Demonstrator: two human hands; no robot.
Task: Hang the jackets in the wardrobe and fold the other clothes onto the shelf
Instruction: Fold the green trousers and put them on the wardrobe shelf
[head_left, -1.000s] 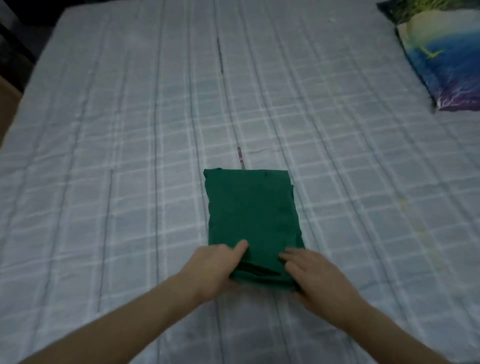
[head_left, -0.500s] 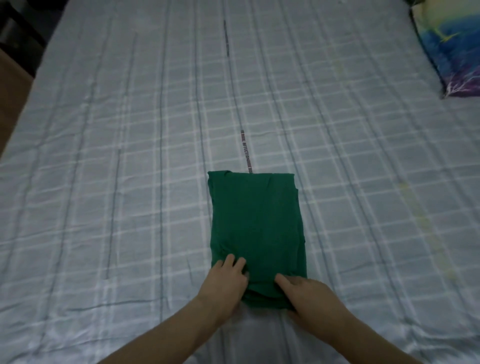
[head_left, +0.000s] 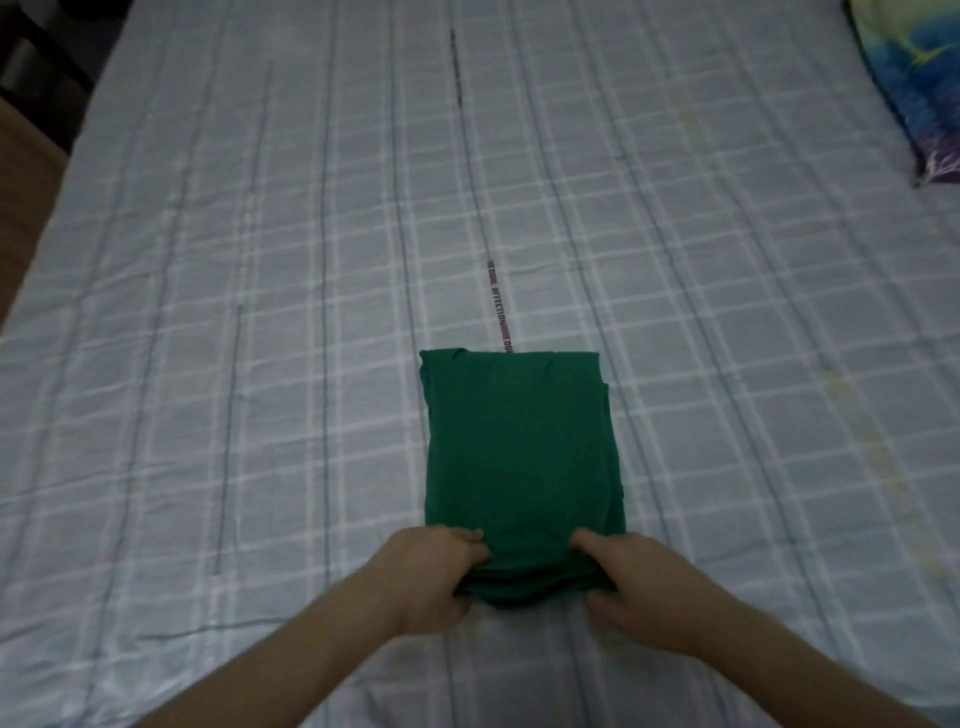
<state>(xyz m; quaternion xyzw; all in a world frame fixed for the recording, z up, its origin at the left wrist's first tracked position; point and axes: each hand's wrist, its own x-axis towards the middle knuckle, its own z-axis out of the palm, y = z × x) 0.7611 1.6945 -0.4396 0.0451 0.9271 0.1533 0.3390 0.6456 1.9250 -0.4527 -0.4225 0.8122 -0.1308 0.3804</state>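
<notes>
Hands on folded green cloth

Wooden furniture (head_left: 23, 208) at far left, beyond the left edge of the bed sheet (head_left: 260, 312), with a dark gap above it at the top corner. Pale blue checked sheet, spread flat and lightly wrinkled, filling nearly the whole view. Printed strip of lettering (head_left: 497, 306) running down the sheet's middle, ending at the far edge of the cloth.

Left hand (head_left: 434, 577) at the near left corner of the cloth, fingers curled over the top layer and thumb tucked beneath, grasping that corner. Bare forearm trailing back toward the lower left.

Green cloth (head_left: 519, 457) lying on the sheet, just right of centre and nearer the bottom of the view, folded into a neat upright rectangle of several layers. Far edge straight, right side showing a slight step where layers do not quite line up. Near edge bunched and lifted a little between the two hands, with stacked folds showing there.

Right hand (head_left: 641, 592) at the near right corner of the cloth, index finger laid along the top, thumb below the edge, pinching the layers. Forearm trailing back toward the lower right.

Faint yellowish stain marks (head_left: 852, 415) on the sheet, well right of the cloth. Colourful pillow (head_left: 914, 78) in blue, yellow and purple at the top right corner, resting on the sheet, cut off by the frame edge.
</notes>
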